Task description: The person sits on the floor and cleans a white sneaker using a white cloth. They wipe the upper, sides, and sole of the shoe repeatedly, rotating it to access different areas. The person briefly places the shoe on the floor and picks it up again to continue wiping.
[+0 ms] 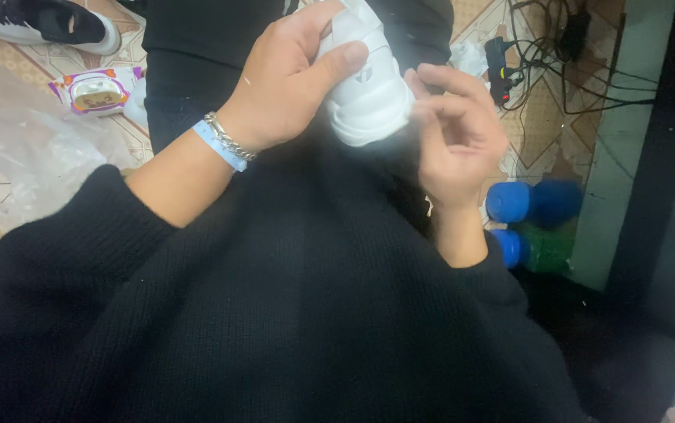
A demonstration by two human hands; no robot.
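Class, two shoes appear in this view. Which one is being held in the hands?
The all-white shoe, gripped by the left hand with the right hand touching it. The other shoe, white with a black opening, lies untouched on the tiled floor.

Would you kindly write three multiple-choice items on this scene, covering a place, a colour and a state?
1. Where do the dumbbells lie?
A. on the floor right of the lap
B. on the lap
C. beside the wipes pack

2. What colour is the shoe in hand?
A. black
B. white
C. red

3. How is that shoe held?
A. lying loose on the floor
B. gripped by the left hand
C. hanging by a lace

Key: 1 A, they sit by the wall at right; 2 B, it is all white; 3 B, left fingers wrap it while the right hand touches its side.
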